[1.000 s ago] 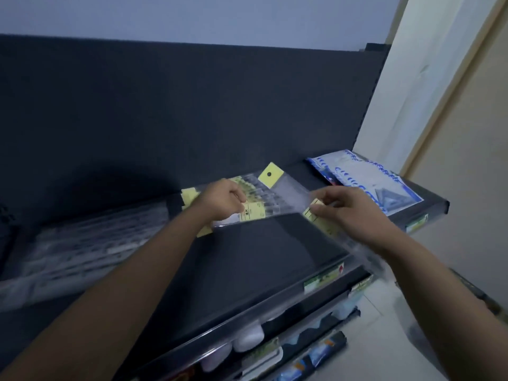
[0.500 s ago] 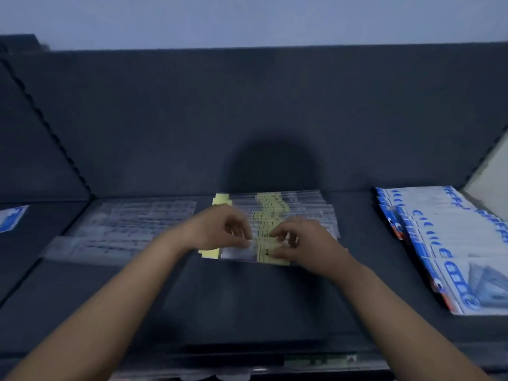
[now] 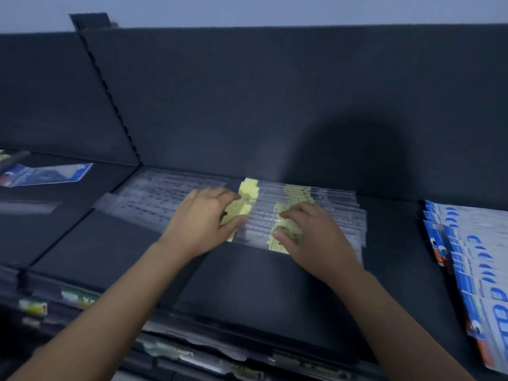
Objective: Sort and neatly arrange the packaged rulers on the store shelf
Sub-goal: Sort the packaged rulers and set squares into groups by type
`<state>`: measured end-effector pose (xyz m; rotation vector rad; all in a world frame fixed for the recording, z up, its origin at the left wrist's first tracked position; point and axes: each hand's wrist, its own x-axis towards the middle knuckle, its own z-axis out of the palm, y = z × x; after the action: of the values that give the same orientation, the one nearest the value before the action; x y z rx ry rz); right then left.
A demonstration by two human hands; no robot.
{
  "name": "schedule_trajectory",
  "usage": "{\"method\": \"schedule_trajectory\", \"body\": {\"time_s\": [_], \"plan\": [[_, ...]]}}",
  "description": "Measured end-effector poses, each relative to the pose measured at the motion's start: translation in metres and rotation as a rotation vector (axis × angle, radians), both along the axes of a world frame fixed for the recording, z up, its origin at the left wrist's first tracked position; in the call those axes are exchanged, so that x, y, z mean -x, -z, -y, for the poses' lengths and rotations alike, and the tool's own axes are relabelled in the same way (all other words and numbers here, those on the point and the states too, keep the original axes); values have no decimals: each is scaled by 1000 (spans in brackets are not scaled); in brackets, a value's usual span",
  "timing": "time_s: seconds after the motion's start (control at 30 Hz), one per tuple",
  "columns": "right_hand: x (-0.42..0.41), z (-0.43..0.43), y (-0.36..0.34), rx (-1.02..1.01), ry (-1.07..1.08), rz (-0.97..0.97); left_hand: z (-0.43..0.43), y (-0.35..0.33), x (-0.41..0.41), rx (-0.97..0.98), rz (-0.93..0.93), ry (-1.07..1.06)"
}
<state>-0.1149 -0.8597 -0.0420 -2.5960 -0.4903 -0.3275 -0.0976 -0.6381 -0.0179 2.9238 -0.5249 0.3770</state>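
The packaged rulers point(image 3: 308, 213), clear sleeves with pale yellow header cards, lie in an overlapping stack in the middle of the frame, on the dark shelf point(image 3: 247, 287) close to its back panel point(image 3: 275, 105). We see the left hand point(image 3: 206, 220) laid over the stack's left end, where the yellow cards fan out. Its fingers are nearly straight and flat on the cards, and its thumb is spread toward the near edge. The right hand point(image 3: 316, 237) sits on the stack's centre with its fingers bent, the tips down on the sleeves and the thumb on a yellow label at the near edge. We cannot tell whether it pinches a sleeve or only presses.

Just left of the stack, a second row of clear ruler packets point(image 3: 165, 196) without yellow cards lies on the same shelf, blurred. At the right edge of the frame, well apart from the hands, blue-and-white packets point(image 3: 472, 259) overlap in a row running toward us. In the upper left, on the neighbouring shelf section, lies a single blue packet point(image 3: 49, 174). Price labels point(image 3: 33, 307) line the shelf's front edge at lower left.
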Motion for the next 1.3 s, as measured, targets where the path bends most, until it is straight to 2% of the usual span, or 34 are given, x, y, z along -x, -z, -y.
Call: {"method": "schedule_trajectory", "body": {"time_s": [0.2,0.37,0.5,0.77,0.9,1.07,1.3], "plan": [[-9,-90,-27,-22,-48,106,-81,-28,36,-340,67,-277],[0,-205,-36,-46,-166,126,-188,-34,72,-339,30,-491],[20,-309,-35,-148,-220,146,-289,-27,101,-329,-36,-618],[41,-502,-31,-287,-320,77,-478,-11,130,-332,-58,-663],[27,-563,-34,-256,-338,12,-544,-13,121,-298,-44,-702],[-9,-630,-22,-225,-344,-125,-595,-2,70,-156,-88,-688],[-88,-703,-13,-84,-316,-237,-649,10,-36,-126,-164,-532]]}}
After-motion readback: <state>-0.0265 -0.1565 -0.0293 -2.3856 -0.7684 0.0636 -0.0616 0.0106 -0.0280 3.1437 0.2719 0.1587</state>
